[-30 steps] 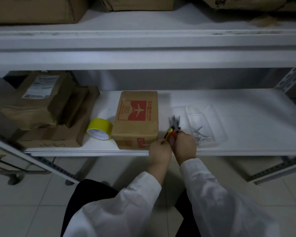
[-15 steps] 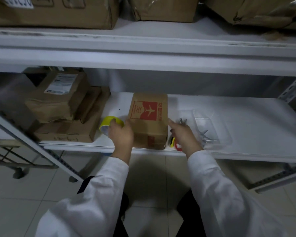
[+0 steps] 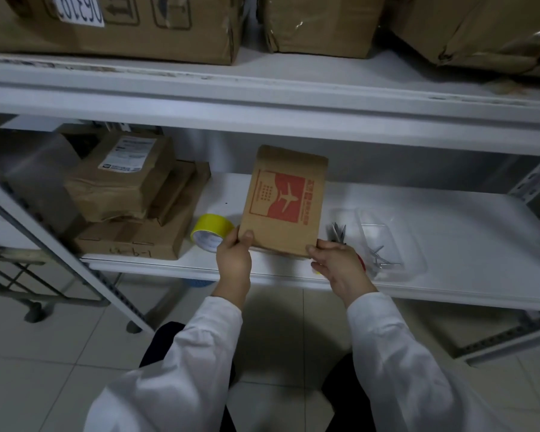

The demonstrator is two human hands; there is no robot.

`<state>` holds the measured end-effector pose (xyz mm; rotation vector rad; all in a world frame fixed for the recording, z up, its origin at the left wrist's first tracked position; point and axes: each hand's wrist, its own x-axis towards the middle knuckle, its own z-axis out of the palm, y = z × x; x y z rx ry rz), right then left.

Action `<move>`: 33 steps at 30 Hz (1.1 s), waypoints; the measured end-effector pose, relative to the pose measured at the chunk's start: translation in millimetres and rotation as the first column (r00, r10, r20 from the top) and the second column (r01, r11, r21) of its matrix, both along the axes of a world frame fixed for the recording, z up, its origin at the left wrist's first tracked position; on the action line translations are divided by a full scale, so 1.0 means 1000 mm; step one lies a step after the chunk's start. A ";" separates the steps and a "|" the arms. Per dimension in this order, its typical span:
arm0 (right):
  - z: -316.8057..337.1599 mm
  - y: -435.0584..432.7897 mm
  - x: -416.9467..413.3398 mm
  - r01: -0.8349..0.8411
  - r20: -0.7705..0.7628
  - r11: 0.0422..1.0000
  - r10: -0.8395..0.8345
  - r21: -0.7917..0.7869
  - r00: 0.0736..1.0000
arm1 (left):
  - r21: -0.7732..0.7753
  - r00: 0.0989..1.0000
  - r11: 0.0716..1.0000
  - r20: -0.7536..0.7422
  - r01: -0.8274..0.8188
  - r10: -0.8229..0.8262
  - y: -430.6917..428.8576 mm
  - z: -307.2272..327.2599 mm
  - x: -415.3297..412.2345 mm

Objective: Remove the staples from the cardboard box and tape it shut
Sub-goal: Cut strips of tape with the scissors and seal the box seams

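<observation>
Box [image 3: 286,201], tipped up, is pinched at its near corners by left hand [image 3: 234,258] and right hand [image 3: 340,265], thumbs on top. Such shallow holds could let it slip and topple onto pliers [image 3: 339,231] just beyond the right fingers.

I count one cardboard box [image 3: 286,201], one yellow tape roll [image 3: 211,227], one clear tray [image 3: 375,236], three parcels [image 3: 119,179] left, three cartons [image 3: 122,29] above.
</observation>
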<state>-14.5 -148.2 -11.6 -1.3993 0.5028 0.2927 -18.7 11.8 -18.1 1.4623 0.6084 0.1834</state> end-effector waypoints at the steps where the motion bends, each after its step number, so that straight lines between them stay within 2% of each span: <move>1: 0.001 0.001 0.000 0.015 0.010 1.000 -0.015 -0.003 1.000 | -0.002 1.000 1.000 0.012 0.002 -0.002 0.000 -0.001 0.001; 5: 0.006 0.004 0.001 0.035 0.138 0.996 -0.023 -0.087 0.990 | -0.008 0.999 0.999 -0.037 0.034 -0.034 0.004 -0.012 0.007; 8: 0.012 0.009 0.001 -0.065 0.228 0.977 0.112 -0.201 0.967 | -0.001 0.995 1.000 -0.101 -0.019 0.018 0.006 -0.018 0.011; 10: 0.014 0.012 0.000 -0.122 0.214 0.953 0.185 -0.279 0.959 | 0.017 0.993 0.998 -0.100 -0.060 0.062 0.006 -0.019 0.012; 12: 0.013 0.013 -0.001 -0.136 0.191 0.949 0.195 -0.284 0.962 | -0.011 0.996 0.998 -0.060 -0.059 0.059 0.006 -0.019 0.014; 15: 0.008 0.012 0.001 -0.147 0.094 0.942 0.183 -0.301 0.979 | -0.103 1.000 0.995 0.008 0.000 0.000 0.003 -0.018 0.020; 20: 0.002 0.011 0.003 -0.175 0.000 0.943 0.182 -0.285 0.983 | -0.107 0.997 0.992 0.050 0.060 -0.055 -0.007 -0.019 0.026; 21: 0.003 0.011 0.004 -0.191 -0.005 0.946 0.196 -0.261 0.981 | -0.055 0.997 0.996 0.031 0.071 -0.070 -0.009 -0.018 0.027; 23: 0.005 0.011 0.004 -0.202 -0.011 0.953 0.205 -0.224 0.979 | 0.038 0.991 0.995 -0.104 0.090 -0.086 -0.013 -0.021 0.028; 24: 0.006 0.012 0.004 -0.208 -0.011 0.953 0.211 -0.219 0.977 | 0.025 0.982 0.995 -0.167 0.093 -0.088 -0.017 -0.020 0.027; 28: 0.006 0.015 0.006 -0.223 -0.011 0.947 0.227 -0.232 0.974 | -0.194 0.966 0.976 -0.218 0.100 -0.142 -0.034 -0.015 0.021; 31: 0.006 0.013 0.008 -0.249 -0.015 0.930 0.254 -0.269 0.967 | -0.421 0.923 0.895 -0.269 0.145 -0.276 -0.042 -0.007 0.015; 33: 0.008 0.010 0.012 -0.278 -0.029 0.920 0.281 -0.278 0.959 | -0.539 0.917 0.832 -0.254 0.128 -0.306 -0.040 -0.004 0.015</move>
